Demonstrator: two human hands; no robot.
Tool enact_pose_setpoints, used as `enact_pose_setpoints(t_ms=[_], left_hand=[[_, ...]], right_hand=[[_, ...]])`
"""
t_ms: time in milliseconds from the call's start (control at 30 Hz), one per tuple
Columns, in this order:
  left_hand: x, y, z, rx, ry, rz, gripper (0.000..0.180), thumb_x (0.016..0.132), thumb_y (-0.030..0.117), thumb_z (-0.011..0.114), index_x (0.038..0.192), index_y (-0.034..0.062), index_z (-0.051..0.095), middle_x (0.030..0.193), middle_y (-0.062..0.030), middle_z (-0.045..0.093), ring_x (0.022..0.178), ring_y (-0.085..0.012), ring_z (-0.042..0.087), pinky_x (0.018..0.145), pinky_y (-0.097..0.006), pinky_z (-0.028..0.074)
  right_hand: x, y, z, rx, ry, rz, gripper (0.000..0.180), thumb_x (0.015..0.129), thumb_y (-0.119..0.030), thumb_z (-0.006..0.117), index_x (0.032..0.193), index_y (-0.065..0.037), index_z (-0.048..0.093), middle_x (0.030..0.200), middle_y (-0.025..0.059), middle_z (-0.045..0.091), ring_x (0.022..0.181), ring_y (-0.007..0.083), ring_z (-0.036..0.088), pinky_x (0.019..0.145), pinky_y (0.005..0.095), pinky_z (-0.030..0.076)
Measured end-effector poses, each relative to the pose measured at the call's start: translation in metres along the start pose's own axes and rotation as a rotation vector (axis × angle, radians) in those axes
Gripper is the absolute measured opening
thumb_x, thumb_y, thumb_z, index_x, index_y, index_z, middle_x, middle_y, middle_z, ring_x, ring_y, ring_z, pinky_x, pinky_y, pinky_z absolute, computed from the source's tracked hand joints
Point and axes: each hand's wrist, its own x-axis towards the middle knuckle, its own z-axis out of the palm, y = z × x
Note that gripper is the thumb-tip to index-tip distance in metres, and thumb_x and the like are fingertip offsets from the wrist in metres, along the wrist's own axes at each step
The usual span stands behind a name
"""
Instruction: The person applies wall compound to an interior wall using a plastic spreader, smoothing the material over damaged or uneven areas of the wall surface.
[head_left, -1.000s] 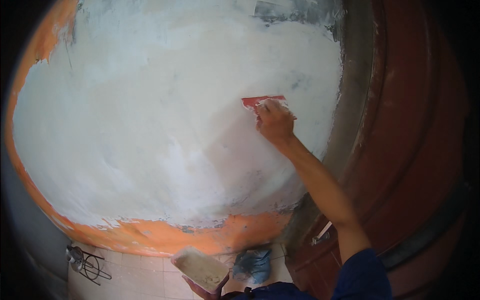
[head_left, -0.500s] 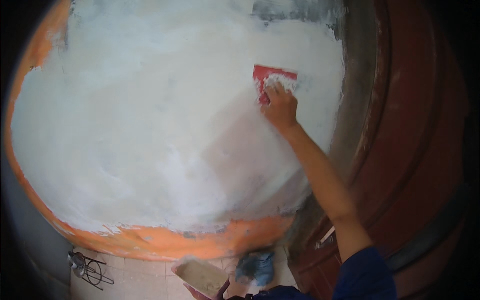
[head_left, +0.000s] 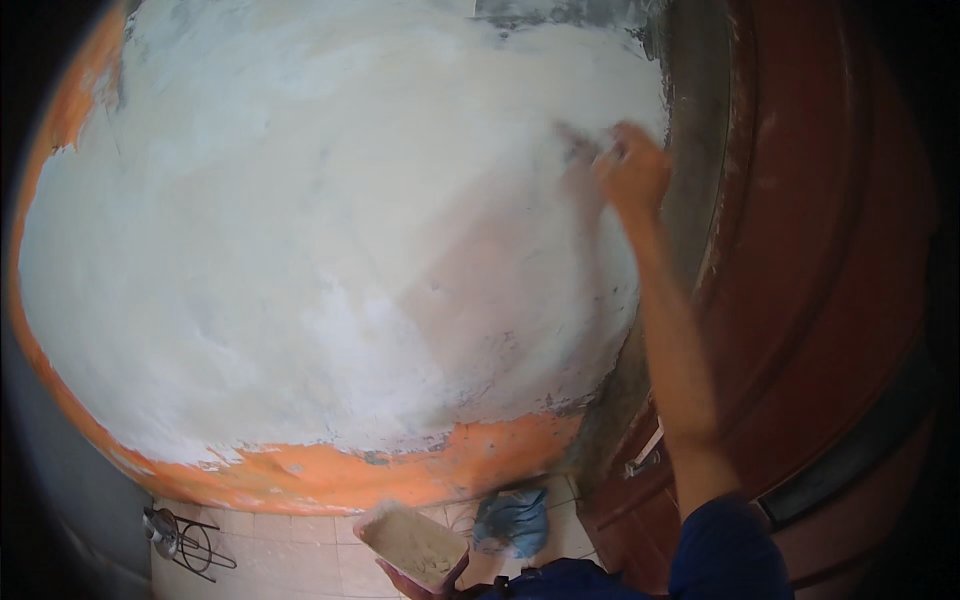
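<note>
My right hand is raised to the upper right of the wall, smeared by motion, its fingers closed. From its left side sticks out a blurred, dark edge of the putty spreader, which showed as a wide red blade with white putty on it half a second ago. Whether the blade touches the wall cannot be made out. Pale putty coats most of the wall. At the lower edge, close to my body, a rectangular tub holds beige putty. My left hand is not visible.
Bare orange paint borders the putty below and at left. A dark red door with a metal handle stands at right. On the tiled floor are a blue bag or cloth and a black wire stand.
My right hand has moved right, nearer the door frame, and turned, so the spreader's red face no longer shows. The whole view has shifted slightly.
</note>
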Motion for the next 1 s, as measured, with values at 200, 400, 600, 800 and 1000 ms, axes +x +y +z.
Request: enact_pose_setpoints(t_ms=[200,400,600,800,1000], left_hand=[[-0.021,0.0,0.008,-0.025,0.017,-0.044,0.076,0.083,0.058,0.051,0.141,0.0146,0.029,0.143,-0.0121,0.032,0.13,-0.0355,0.032,0.102,-0.06,0.028],[-0.011,0.002,0.01,0.213,-0.041,0.104,0.071,0.086,0.055,0.046,0.141,0.0137,0.027,0.139,-0.0124,0.036,0.124,-0.0338,0.038,0.098,-0.057,0.033],[-0.008,-0.022,0.086,0.064,-0.008,0.024,0.065,0.091,0.06,0.028,0.133,0.0118,0.035,0.122,-0.0096,0.048,0.106,-0.0272,0.051,0.088,-0.045,0.044],[-0.017,-0.014,0.094,0.118,0.013,0.058,0.065,0.091,0.061,0.026,0.134,0.0129,0.035,0.123,-0.0097,0.048,0.108,-0.0277,0.051,0.088,-0.046,0.044],[-0.004,-0.015,0.057,0.314,-0.007,0.161,0.063,0.092,0.059,0.027,0.133,0.0121,0.035,0.121,-0.0095,0.049,0.104,-0.0276,0.052,0.085,-0.047,0.045]], right_hand=[[0.001,0.014,0.022,-0.093,-0.155,0.042,0.022,0.068,-0.014,0.063,0.087,-0.005,0.066,0.089,0.0119,0.064,0.079,0.0309,0.062,0.071,0.0373,0.05],[-0.191,-0.029,0.029,0.046,-0.42,0.031,0.038,0.056,-0.01,0.069,0.093,-0.009,0.062,0.104,0.0118,0.06,0.076,0.0311,0.063,0.061,0.0385,0.052],[-0.281,-0.021,-0.017,0.113,-0.568,0.09,0.031,0.059,-0.003,0.064,0.089,-0.006,0.063,0.094,0.0115,0.063,0.074,0.0309,0.063,0.063,0.0368,0.052],[-0.164,-0.009,-0.017,0.039,-0.201,0.209,0.023,0.063,0.003,0.059,0.084,-0.003,0.064,0.081,0.0134,0.064,0.067,0.0307,0.062,0.059,0.0345,0.05],[-0.136,-0.019,0.04,0.047,-0.211,-0.043,0.037,0.058,-0.002,0.063,0.095,-0.004,0.063,0.095,0.0133,0.063,0.081,0.0285,0.063,0.062,0.0355,0.051]])
